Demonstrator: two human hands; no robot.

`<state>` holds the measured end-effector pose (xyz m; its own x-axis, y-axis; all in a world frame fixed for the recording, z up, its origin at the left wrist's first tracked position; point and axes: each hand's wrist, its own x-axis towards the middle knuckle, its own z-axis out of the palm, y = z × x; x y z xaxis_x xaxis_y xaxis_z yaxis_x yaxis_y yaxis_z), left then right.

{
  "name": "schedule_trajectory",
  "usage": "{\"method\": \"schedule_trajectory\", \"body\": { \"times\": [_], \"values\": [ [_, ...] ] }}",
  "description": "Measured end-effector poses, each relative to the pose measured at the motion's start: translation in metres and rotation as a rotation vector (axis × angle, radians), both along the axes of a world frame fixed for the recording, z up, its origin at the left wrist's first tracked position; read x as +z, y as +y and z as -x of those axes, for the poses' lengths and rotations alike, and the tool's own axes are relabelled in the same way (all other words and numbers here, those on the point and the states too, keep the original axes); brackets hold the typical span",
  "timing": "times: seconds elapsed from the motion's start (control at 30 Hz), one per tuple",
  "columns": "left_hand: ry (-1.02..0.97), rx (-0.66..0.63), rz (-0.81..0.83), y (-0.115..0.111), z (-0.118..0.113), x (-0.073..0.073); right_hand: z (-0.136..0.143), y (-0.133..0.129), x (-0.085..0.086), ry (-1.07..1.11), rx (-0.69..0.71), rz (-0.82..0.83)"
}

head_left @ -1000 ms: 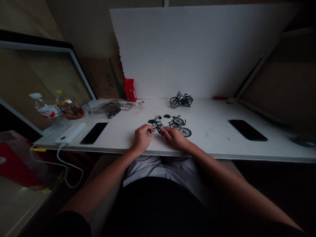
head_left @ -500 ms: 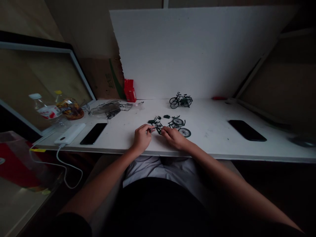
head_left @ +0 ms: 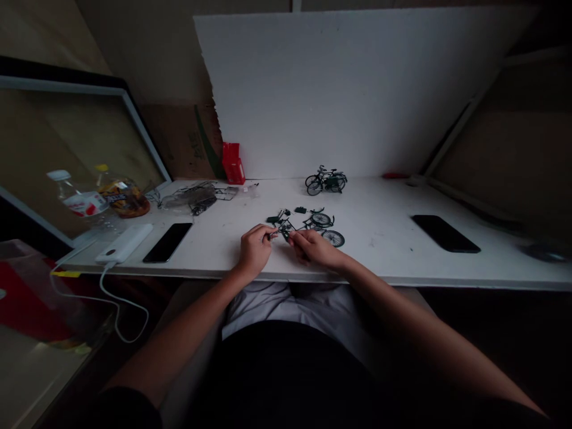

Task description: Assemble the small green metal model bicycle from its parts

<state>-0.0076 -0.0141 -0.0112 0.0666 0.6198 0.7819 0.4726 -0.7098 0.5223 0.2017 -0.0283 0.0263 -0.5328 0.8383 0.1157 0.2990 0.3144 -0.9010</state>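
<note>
Left of the bicycle wheel (head_left: 333, 239), a small part (head_left: 270, 236) is pinched in the left hand (head_left: 255, 247); nearer the wheel, a dark piece (head_left: 286, 235) is apparently gripped by the right hand (head_left: 316, 249).

Model bicycles (head_left: 326, 182) stand behind the bicycle parts (head_left: 320, 220).

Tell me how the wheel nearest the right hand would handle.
The wheel is probably light, being thin and open. It would likely slide rather than roll, since it appears to lie flat. Being finely spoked, it may be fragile.
</note>
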Motion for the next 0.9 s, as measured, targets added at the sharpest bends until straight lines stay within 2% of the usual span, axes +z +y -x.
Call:
{"method": "schedule_trajectory", "body": {
  "times": [0.1,0.17,0.23,0.3,0.4,0.5,0.6,0.67,0.73,0.8,0.9],
  "values": [
    [-0.005,-0.002,-0.041,-0.002,-0.001,0.001,0.001,-0.001,0.0,0.228,0.035,0.254],
    [-0.006,-0.002,-0.051,-0.002,-0.002,0.001,0.001,0.0,-0.001,0.3,0.064,0.325],
    [-0.005,0.003,-0.04,-0.002,-0.003,0.002,0.0,0.001,-0.004,0.295,0.076,0.319],
    [-0.003,0.018,-0.014,-0.002,-0.003,0.003,0.0,0.003,-0.006,0.234,0.034,0.233],
    [-0.007,0.042,0.01,-0.003,-0.004,0.003,-0.001,0.004,-0.007,0.045,-0.061,-0.071],
    [-0.027,0.037,0.004,-0.003,-0.004,0.003,-0.004,0.004,-0.005,-0.237,-0.126,-0.434],
    [-0.043,0.013,0.012,-0.002,-0.004,0.002,-0.008,0.005,-0.002,-0.545,-0.157,-0.653],
    [-0.051,-0.002,0.021,-0.001,-0.003,0.002,-0.009,0.005,-0.001,-0.69,-0.149,-0.72],
    [-0.057,-0.01,0.01,0.0,-0.003,0.002,-0.009,0.004,-0.002,-0.744,-0.156,-0.729],
    [-0.062,-0.012,-0.013,0.001,-0.003,0.002,-0.007,0.003,-0.003,-0.697,-0.18,-0.695],
    [-0.068,-0.022,-0.033,0.001,-0.002,0.003,-0.002,0.001,-0.004,-0.466,-0.176,-0.605]
  ]
}}
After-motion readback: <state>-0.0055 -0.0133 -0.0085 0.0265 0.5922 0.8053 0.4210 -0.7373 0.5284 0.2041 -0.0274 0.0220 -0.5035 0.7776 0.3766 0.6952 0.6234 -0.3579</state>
